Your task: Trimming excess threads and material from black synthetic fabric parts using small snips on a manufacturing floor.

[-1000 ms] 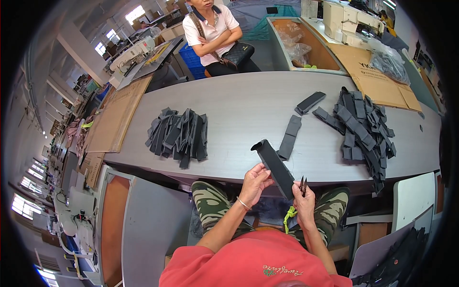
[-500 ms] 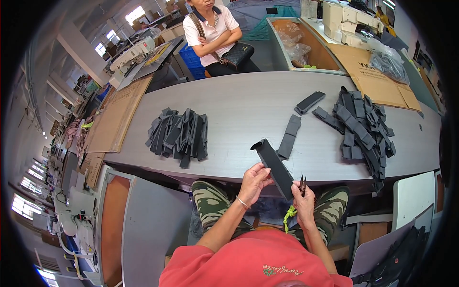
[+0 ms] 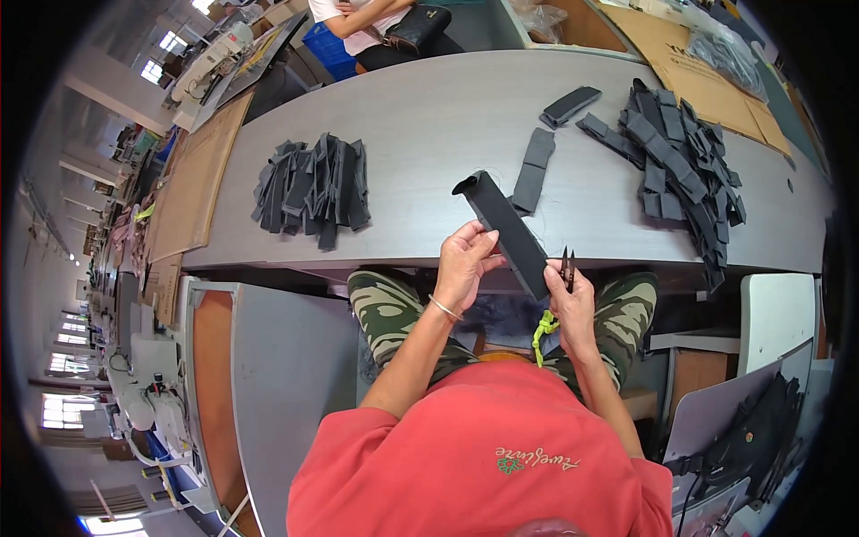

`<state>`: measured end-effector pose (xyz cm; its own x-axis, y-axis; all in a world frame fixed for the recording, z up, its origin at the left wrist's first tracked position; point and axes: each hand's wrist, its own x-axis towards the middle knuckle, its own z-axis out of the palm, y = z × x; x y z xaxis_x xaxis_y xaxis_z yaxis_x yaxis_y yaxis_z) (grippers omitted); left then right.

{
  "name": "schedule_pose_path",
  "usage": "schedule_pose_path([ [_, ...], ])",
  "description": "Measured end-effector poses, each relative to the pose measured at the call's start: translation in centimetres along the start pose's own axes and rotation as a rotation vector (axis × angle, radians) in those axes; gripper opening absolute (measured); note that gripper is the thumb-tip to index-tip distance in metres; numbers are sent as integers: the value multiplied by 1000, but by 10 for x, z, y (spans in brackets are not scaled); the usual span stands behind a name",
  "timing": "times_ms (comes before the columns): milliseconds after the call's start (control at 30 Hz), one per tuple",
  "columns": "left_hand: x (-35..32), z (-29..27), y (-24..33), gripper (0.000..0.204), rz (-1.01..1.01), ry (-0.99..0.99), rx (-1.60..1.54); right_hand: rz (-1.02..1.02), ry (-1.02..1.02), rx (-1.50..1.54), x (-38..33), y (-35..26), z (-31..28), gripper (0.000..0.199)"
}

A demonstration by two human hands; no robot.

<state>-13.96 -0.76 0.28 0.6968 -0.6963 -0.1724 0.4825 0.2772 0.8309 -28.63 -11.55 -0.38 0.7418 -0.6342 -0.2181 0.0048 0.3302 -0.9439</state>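
Observation:
A dark grey folded fabric strip (image 3: 506, 228) slants over the table's front edge, its far end curled open. My left hand (image 3: 463, 266) pinches its left side between thumb and fingers. At the near end, my right hand (image 3: 573, 309) grips the same strip with thumb and fingertips. That hand also keeps a pair of black thread snips (image 3: 567, 267), blades pointing up, with a yellow-green cord (image 3: 544, 331) hanging below. Just beyond the held strip lies a flat strip (image 3: 534, 170), and farther off another strip (image 3: 570, 106).
Fabric strips form a left pile (image 3: 313, 188) and a larger right pile (image 3: 673, 157) that hangs over the front edge of the grey table (image 3: 420, 116). Across the table sits a person (image 3: 376, 22) with folded arms. Cardboard (image 3: 201, 183) borders the left side.
The view has tilted downward, so the table and piles appear higher. Both hands keep hold of the same strip, and its position between them is almost unchanged.

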Motion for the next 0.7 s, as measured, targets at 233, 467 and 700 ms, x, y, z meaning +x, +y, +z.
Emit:
schedule_pose_path([
  [233,-4,2,2,14,3,16,-16,-7,-5,-18,-5,0,-2,19],
  [467,-4,2,5,13,-4,2,-41,-3,-8,-22,-6,-1,-2,21],
  [700,1,3,8,13,0,-10,-11,30,8,80,-4,-5,1,21],
])
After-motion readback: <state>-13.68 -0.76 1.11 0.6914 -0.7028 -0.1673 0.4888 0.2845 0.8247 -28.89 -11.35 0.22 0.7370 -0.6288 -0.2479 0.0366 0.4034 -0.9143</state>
